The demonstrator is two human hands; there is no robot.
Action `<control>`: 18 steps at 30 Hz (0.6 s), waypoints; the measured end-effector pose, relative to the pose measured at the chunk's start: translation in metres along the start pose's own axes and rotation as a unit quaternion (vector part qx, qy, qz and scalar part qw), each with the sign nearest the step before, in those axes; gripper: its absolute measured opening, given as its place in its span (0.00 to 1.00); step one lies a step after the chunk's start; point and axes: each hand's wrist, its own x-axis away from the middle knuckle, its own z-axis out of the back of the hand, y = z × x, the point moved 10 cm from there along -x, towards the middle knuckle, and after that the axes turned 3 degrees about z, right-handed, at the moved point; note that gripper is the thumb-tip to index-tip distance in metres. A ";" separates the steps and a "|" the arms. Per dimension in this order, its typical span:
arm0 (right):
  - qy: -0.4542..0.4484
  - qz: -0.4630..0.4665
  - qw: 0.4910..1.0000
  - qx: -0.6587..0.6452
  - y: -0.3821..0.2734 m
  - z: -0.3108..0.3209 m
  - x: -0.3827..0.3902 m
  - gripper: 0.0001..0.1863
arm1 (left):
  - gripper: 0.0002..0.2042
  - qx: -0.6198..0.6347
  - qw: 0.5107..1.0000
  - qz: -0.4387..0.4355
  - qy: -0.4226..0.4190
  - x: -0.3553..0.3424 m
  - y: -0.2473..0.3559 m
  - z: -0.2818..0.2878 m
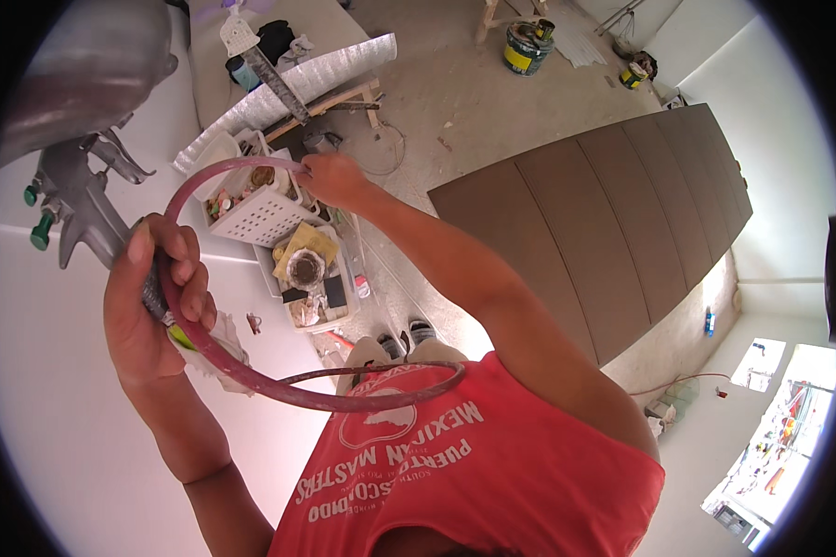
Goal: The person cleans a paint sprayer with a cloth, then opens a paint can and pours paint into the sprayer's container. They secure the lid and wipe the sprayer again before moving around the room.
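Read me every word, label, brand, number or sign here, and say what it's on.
I can't copy wording, but here's where it stands:
Red tank top: large white lettering; smaller lines too small to read.
Large bucket: yellow-banded label, too small to read.
Small can: yellow band, too small to read.
Spray gun, hose: no lettering I can make out.

The spray gun looks metallic, the hose matt, rubbery.

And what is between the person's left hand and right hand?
In the head view, a reddish hose arches from left hand to right hand, with a white basket beyond.
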 end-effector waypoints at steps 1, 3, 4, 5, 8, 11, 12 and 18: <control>0.007 -0.019 0.999 -0.026 0.012 0.008 -0.012 0.15 | 0.16 0.008 1.000 0.021 -0.003 -0.016 -0.007 0.005; 0.028 -0.061 0.995 -0.080 0.036 0.019 -0.028 0.16 | 0.16 0.003 0.999 0.039 -0.003 -0.046 -0.017 0.012; 0.020 -0.067 0.994 -0.081 0.046 0.024 -0.039 0.18 | 0.16 0.000 0.999 0.048 -0.005 -0.064 -0.022 0.012; 0.010 -0.073 0.994 -0.086 0.056 0.026 -0.048 0.20 | 0.15 -0.018 0.998 0.057 0.008 -0.081 -0.029 0.013; 0.038 -0.086 0.989 -0.115 0.086 0.044 -0.077 0.21 | 0.14 -0.028 0.998 0.057 -0.011 -0.151 -0.039 0.014; 0.028 -0.077 0.987 -0.138 0.145 0.039 -0.110 0.23 | 0.13 -0.006 0.995 0.090 -0.043 -0.230 -0.052 0.010; 0.014 -0.069 0.988 -0.140 0.165 0.038 -0.122 0.24 | 0.12 -0.005 0.994 0.099 -0.045 -0.258 -0.056 0.011; 0.015 -0.195 0.977 -0.088 0.365 -0.010 -0.102 0.18 | 0.13 -0.020 0.976 0.154 -0.156 -0.440 -0.078 -0.017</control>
